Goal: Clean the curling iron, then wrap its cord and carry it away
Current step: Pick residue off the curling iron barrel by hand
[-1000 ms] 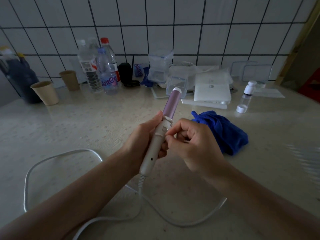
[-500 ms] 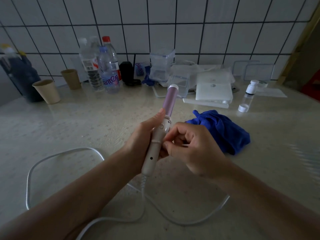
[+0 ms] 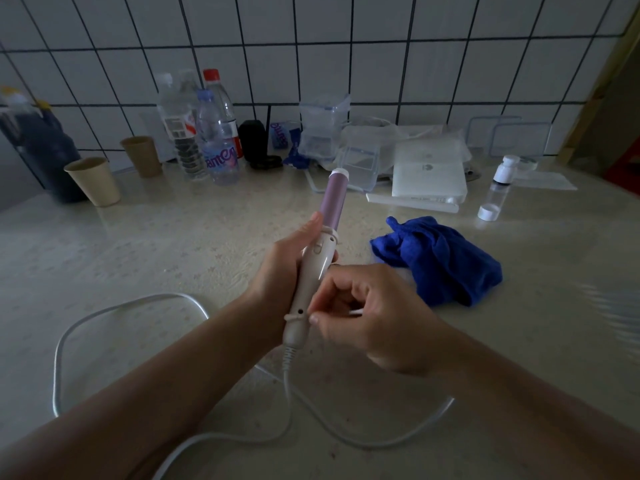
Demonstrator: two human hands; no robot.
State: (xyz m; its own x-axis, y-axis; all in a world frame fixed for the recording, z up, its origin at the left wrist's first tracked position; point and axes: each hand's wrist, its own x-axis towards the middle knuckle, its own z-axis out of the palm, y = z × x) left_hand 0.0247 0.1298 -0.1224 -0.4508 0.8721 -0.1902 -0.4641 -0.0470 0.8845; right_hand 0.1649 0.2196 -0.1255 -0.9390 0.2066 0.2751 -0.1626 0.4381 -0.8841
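Observation:
The curling iron [image 3: 330, 202] has a white handle and a lilac barrel, and it stands tilted above the table with its tip pointing away. My left hand [image 3: 282, 268] grips the handle from the left, thumb up by the collar. My right hand [image 3: 375, 318] is curled against the handle's lower end and pinches a thin white stick [image 3: 356, 311] that looks like a cotton swab. Its front end is hidden by my fingers. The white cord [image 3: 104, 311] leaves the handle's bottom and loops over the table on both sides. A crumpled blue cloth [image 3: 441, 263] lies to the right of the iron.
Along the tiled wall stand two paper cups [image 3: 93, 181], water bottles [image 3: 216, 150], a dark jug [image 3: 41, 147], plastic containers [image 3: 322, 129] and a white box [image 3: 427, 174]. A small open bottle [image 3: 498, 192] and its cap [image 3: 487, 213] sit at the right.
My right hand has slid down the handle from just under the collar to the lower end near the cord. My left hand still holds the iron in nearly the same pose.

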